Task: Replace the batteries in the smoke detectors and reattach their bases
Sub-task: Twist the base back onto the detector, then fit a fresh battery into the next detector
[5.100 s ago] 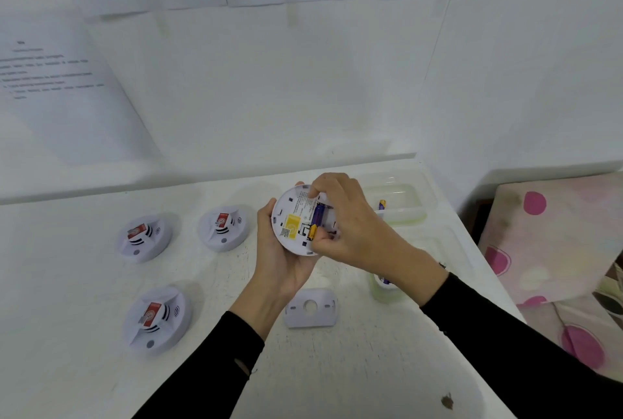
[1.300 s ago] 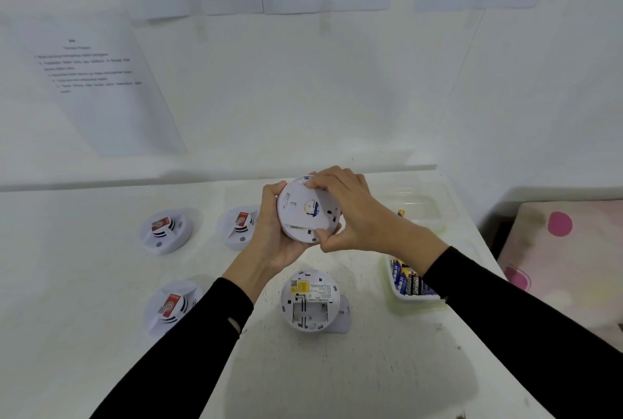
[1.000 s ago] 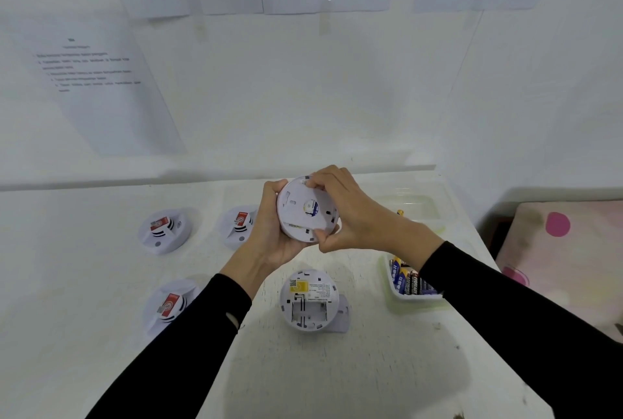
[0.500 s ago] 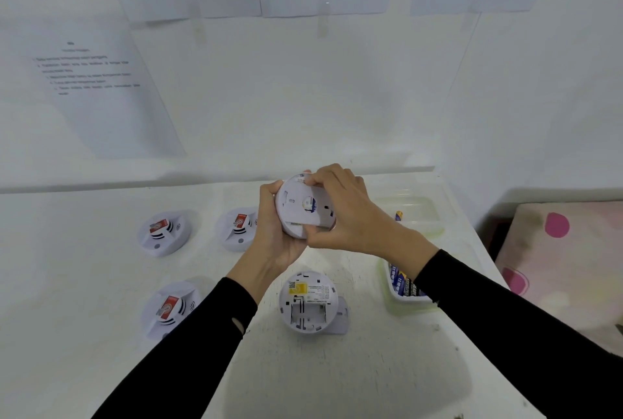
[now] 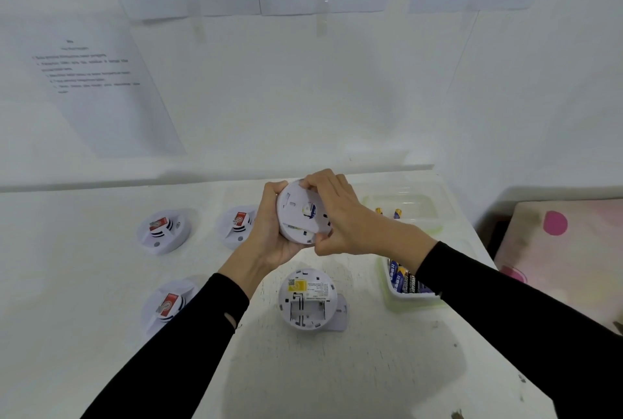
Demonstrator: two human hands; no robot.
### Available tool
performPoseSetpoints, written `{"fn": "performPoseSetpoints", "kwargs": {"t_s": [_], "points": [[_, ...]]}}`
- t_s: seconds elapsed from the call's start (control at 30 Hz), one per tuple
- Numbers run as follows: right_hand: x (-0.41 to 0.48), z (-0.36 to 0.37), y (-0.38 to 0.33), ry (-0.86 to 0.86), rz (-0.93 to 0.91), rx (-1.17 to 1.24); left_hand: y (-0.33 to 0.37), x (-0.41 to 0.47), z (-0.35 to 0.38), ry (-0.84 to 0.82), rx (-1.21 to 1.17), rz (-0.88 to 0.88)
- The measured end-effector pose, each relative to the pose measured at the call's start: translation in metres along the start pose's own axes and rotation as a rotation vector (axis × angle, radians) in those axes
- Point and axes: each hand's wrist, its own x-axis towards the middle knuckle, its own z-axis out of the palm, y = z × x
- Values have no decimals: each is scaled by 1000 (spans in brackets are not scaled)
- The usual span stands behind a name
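I hold a round white smoke detector [image 5: 298,216] above the table, its back side with the base plate facing me. My left hand [image 5: 269,233] cups its left rim and my right hand [image 5: 344,219] grips the base plate from the right. Below them a second detector [image 5: 307,304] lies face down with its battery bay open and empty, resting on a loose base plate [image 5: 341,316]. Three more detectors with red tags stand at the left: far left [image 5: 163,231], middle [image 5: 237,226] and near left [image 5: 167,305].
A clear tray of batteries [image 5: 406,284] sits right of the open detector, partly behind my right forearm. Farther back is a clear lidded box [image 5: 409,208] with two batteries. The table's right edge runs near a pink dotted cloth [image 5: 566,250]. Papers hang on the wall.
Since five seconds ago the held detector got its base plate and another open detector lies on the table. Over the last second my right hand has turned slightly on the plate.
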Motion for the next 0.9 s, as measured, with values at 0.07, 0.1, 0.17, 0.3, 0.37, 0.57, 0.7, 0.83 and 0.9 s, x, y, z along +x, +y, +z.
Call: {"fn": "performPoseSetpoints", "kwargs": {"t_s": [0.07,0.1,0.17,0.3,0.37,0.57,0.7,0.83,0.9], "points": [[0,0,0,0,-16,-18,2,0,-1,-11,11,-18],[0,0,0,-3,-30,-34,2,1,-1,-11,23,-29],[-1,0,0,-20,-52,-60,1,1,-1,-10,35,-52],[0,-5,2,-36,-94,-138,-3,3,-3,-22,-14,-37],[2,-8,4,-35,-104,-155,-3,5,-3,-28,-46,-29],[8,-19,3,79,-171,-117,-6,7,-8,0,-81,24],[10,-22,29,158,28,67,0,5,-24,81,-157,70],[3,2,66,-174,285,-17,11,-3,-40,104,-205,96],[0,20,76,-354,284,-143,15,-6,-43,97,-212,100]]}}
